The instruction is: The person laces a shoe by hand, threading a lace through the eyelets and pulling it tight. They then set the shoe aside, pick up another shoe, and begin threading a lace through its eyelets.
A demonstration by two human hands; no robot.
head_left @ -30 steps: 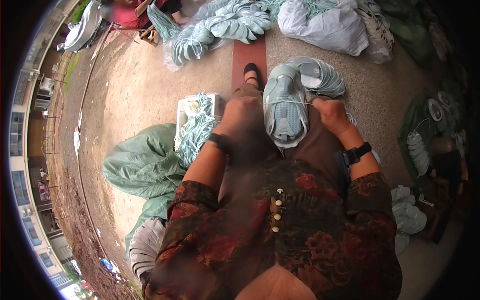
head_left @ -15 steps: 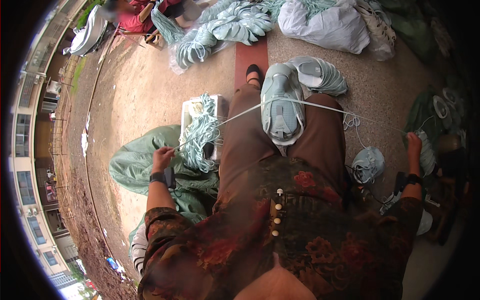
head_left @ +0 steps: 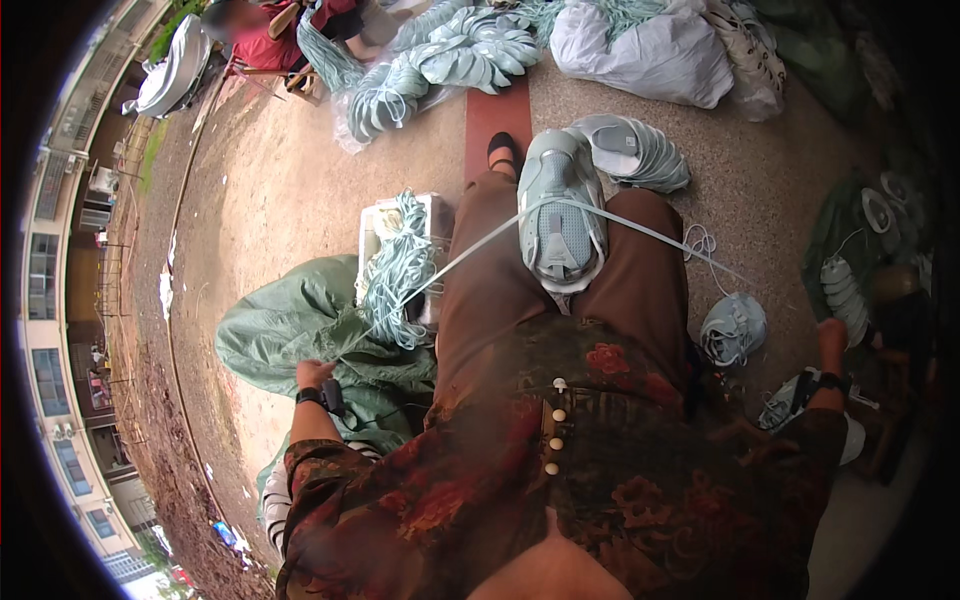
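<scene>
A pale blue-grey shoe upper (head_left: 562, 225), toe pointing away, rests between my brown-trousered thighs. Across it a light flat shoelace (head_left: 475, 244) spreads out to both sides in straight lines. Its visible ends stop short of both hands, one over the laces in the box and the other above the ground to the right. My left hand (head_left: 314, 375) is closed over a green sack (head_left: 290, 325), with no lace visible in it. Far to the right, my right hand (head_left: 831, 334) is closed too, fingers small and partly turned away, with no lace visible at it.
A white box (head_left: 435, 215) of tangled laces (head_left: 402, 270) stands beside my left leg. Nested shoe uppers (head_left: 645, 155) lie beyond my right knee, with a loose laced upper (head_left: 735, 328) nearby. Several bundles (head_left: 470, 50) and a white bag (head_left: 650, 55) lie ahead; a person (head_left: 265, 35) sits far left.
Both hands have moved lower and outward, toward me. The lace reached both hands before; now its visible ends lie apart from them. The shoe upper stays between my legs.
</scene>
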